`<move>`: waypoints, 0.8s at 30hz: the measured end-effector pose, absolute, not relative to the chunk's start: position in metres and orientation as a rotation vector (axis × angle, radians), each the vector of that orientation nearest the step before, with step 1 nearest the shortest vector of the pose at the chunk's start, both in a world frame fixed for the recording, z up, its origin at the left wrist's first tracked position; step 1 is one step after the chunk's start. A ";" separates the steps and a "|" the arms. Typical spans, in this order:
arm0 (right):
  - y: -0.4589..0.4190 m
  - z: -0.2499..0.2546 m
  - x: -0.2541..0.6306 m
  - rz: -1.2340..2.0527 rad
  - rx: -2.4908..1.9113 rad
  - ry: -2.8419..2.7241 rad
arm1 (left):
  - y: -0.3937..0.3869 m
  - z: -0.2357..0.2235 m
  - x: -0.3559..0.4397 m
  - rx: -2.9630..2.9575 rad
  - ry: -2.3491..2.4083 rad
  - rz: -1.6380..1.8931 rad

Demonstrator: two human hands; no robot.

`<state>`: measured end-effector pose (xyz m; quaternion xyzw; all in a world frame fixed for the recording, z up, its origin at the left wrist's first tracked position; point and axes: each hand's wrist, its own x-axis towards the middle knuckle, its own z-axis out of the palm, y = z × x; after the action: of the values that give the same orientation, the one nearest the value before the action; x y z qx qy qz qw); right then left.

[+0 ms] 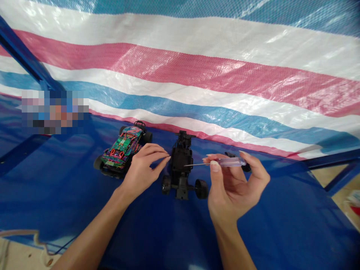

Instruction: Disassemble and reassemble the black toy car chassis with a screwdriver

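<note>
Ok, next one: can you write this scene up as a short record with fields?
Left hand: fingertips drawn together beside the chassis; whether they pinch anything is unclear
Right hand: holds a screwdriver with a clear handle, shaft pointing left over the chassis
Centre: black toy car chassis, two wheels at its near end
Left side: multicoloured toy car, partly behind the left hand
Surface: blue tabletop
Backdrop: striped sheet
</note>
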<state>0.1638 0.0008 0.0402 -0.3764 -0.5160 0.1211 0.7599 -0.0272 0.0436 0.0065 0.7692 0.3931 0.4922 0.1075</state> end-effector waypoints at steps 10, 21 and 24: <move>0.001 0.034 0.163 0.279 -0.839 -1.210 | 0.050 -0.023 -0.028 2.436 1.284 0.988; 0.002 0.034 0.163 0.291 -0.848 -1.195 | 0.051 -0.035 -0.029 2.481 1.262 0.813; 0.002 0.034 0.164 0.283 -0.857 -1.189 | 0.049 -0.032 -0.029 2.458 1.266 0.807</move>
<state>0.1638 0.0021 0.0337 -0.3896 -0.5409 0.1285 0.7342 -0.0286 0.0488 -0.0320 0.8461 0.4358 0.2777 0.1305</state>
